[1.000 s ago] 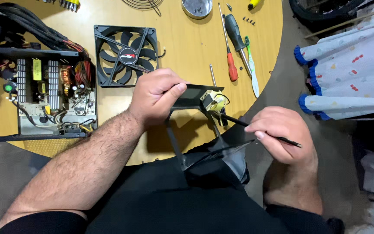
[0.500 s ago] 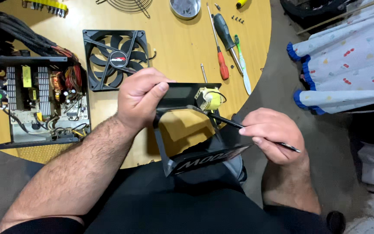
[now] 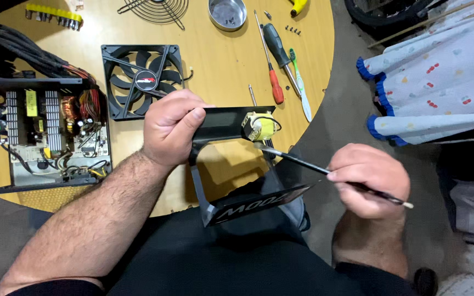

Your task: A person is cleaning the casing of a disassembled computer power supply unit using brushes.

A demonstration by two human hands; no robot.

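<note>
My left hand [image 3: 170,129] grips the top edge of a black metal cover panel [image 3: 231,164], held tilted over my lap at the round table's front edge. A yellow power socket part [image 3: 261,127] sits on the panel's upper right. My right hand [image 3: 370,178] pinches a thin black-handled brush [image 3: 303,163], whose tip touches the panel just below the yellow part.
On the wooden table [image 3: 215,60] lie a black case fan [image 3: 142,79], an opened power supply with circuit board [image 3: 45,134], screwdrivers [image 3: 274,55], a green toothbrush [image 3: 301,87], a metal bowl [image 3: 227,13] and a wire fan grille [image 3: 154,10]. Patterned cloth [image 3: 440,77] hangs at right.
My left hand has lifted and tilted the panel further up toward me. The brush tip stays by the yellow part while my right hand shifts slightly right.
</note>
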